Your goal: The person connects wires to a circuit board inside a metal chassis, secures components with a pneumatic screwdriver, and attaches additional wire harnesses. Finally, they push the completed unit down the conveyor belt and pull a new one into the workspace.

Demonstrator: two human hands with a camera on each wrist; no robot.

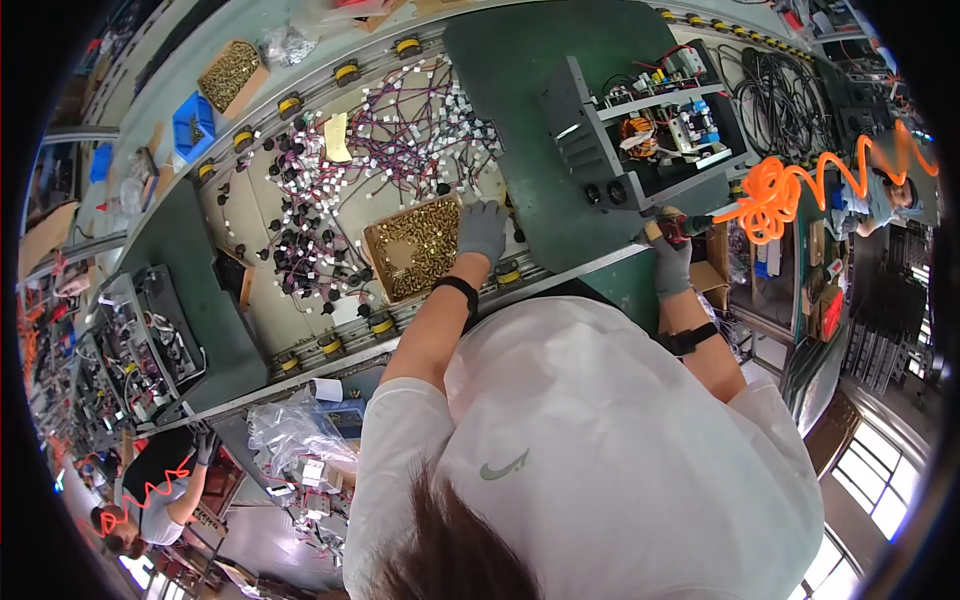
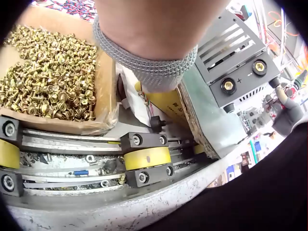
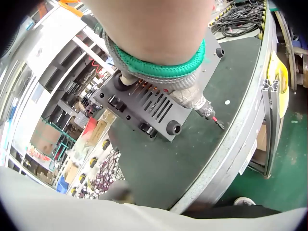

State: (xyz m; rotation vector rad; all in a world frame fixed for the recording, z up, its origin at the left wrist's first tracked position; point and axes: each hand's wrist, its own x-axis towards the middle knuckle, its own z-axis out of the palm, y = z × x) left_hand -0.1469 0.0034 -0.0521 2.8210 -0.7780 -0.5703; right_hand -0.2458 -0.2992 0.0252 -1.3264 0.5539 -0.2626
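My gloved left hand (image 1: 483, 232) is at the right edge of a cardboard box (image 1: 374, 258) of brassy screws (image 1: 432, 238), fingers pointing away from me; their tips show poorly. The left wrist view shows the box (image 2: 107, 91) and screws (image 2: 57, 79) beside the wrist, with the glove cuff (image 2: 161, 72) hiding the fingers. My gloved right hand (image 1: 672, 265) grips a red-bodied power driver (image 1: 684, 227) near the grey metal unit (image 1: 590, 160). In the right wrist view the driver's tip (image 3: 219, 124) points over the green mat (image 3: 202, 144), beside the slotted unit (image 3: 144, 108).
Wire connectors (image 1: 400, 130) cover the bench behind the box. Roller rails (image 2: 149, 159) run along the near edge. An orange coiled hose (image 1: 770, 200) leads off right. A blue bin (image 1: 193, 127) and another screw box (image 1: 232, 75) stand back left; another person (image 1: 160, 500) is at lower left.
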